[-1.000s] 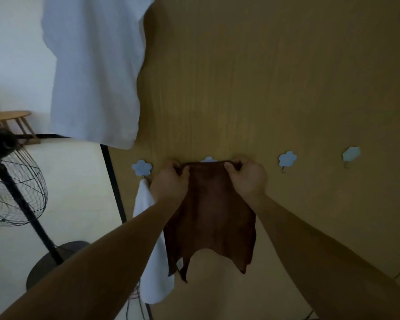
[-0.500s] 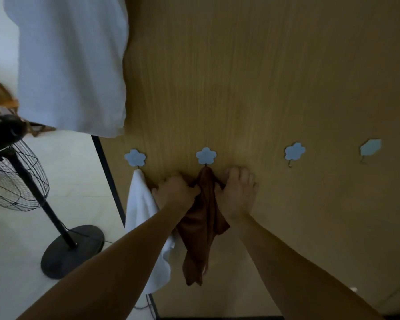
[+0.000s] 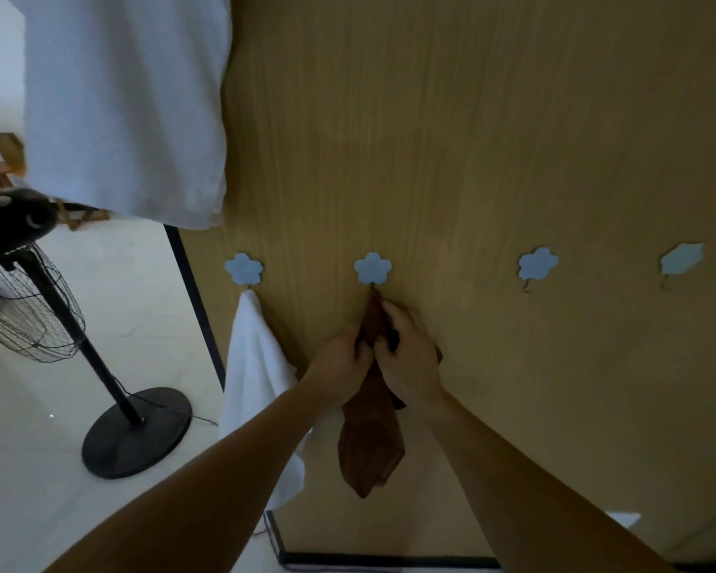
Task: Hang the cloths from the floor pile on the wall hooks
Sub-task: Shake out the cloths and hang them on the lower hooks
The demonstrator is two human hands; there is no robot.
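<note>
Left hand (image 3: 342,361) and right hand (image 3: 410,359) both grip a bunched brown fabric cloth (image 3: 371,444) against the tan wood-grain wall panel (image 3: 472,138). Left of that cloth stand a black pedestal fan (image 3: 137,434) and a hanging white cloth (image 3: 257,378); directly above it, touching its top, sits a blue flower-shaped hook (image 3: 372,268).

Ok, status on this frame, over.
Left hand, right hand: both grip the brown cloth. Its top meets the second flower hook, rest hangs down. White cloth hangs alongside on the first hook, nothing blocking.
</note>
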